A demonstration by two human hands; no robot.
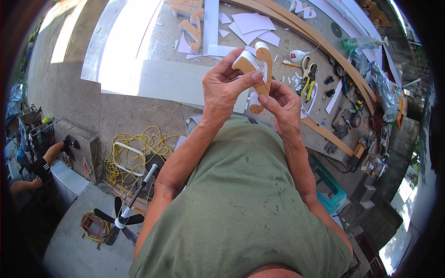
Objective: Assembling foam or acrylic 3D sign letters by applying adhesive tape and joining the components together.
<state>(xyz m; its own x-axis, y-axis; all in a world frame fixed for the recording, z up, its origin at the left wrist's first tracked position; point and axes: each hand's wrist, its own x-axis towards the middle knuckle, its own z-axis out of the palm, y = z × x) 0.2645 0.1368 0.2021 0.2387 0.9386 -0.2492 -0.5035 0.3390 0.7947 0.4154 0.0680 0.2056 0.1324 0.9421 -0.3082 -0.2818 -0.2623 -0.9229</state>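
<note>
Above the near edge of the worktable, both hands hold a curved letter-shaped piece [264, 58] with a tan face and white side walls. My left hand [218, 92] grips it from the left, thumb across the face and fingers behind. My right hand [285, 104] pinches its lower end between thumb and fingers; some of those fingers are hidden. Just below the held piece shows a smaller tan and white piece [256, 109] with pen marks; I cannot tell whether it is attached. Similar letter pieces [191, 34] lie beyond my left hand.
White sheet offcuts [252, 23] lie on the table. To the right are a small white bottle [296, 55], scissors [306, 65], yellow-handled snips [309, 84] and long tan strips [336, 136]. A green stool [330, 190], a tangled yellow cord [139, 148] and another person's arm [25, 185] are lower down.
</note>
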